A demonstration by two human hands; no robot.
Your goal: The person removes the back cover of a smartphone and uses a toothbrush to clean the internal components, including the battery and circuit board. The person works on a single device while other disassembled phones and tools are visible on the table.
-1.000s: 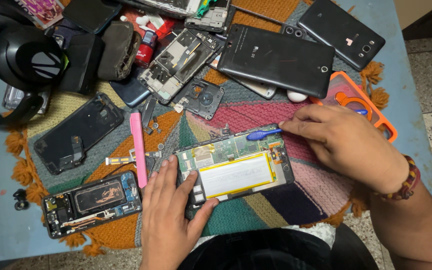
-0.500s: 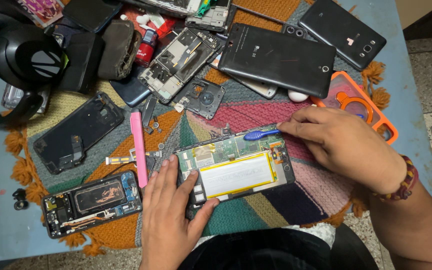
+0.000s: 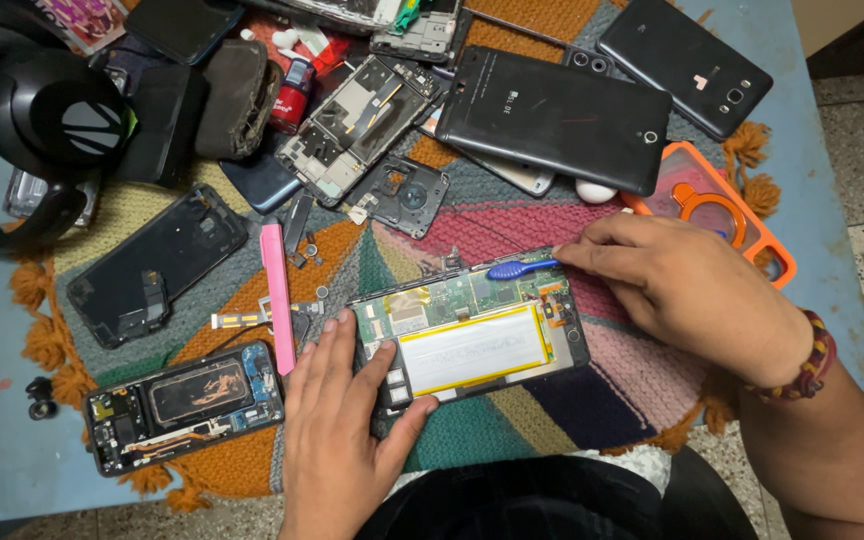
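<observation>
Opened phone (image 3: 472, 340) between left hand (image 3: 337, 430), right hand (image 3: 692, 290).

Colour check: the opened phone (image 3: 472, 335) shows green board and a pale yellow-edged battery, with a blue tool (image 3: 520, 268) at its 12 o'clock. Pink strip (image 3: 276, 297) at 9, orange case (image 3: 717, 205) at 2. Rug (image 3: 512, 225) is multicoloured stripes, table (image 3: 12, 460) blue.

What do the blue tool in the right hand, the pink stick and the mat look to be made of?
Blue tool: likely plastic, smooth and slightly glossy, held by the right hand at the edge of the opened phone.
Pink stick: probably plastic, a flat, uniform matte strip.
Mat: woven yarn or cotton, with visible coloured ribs and orange tassels.
The left hand steadies the phone.
</observation>
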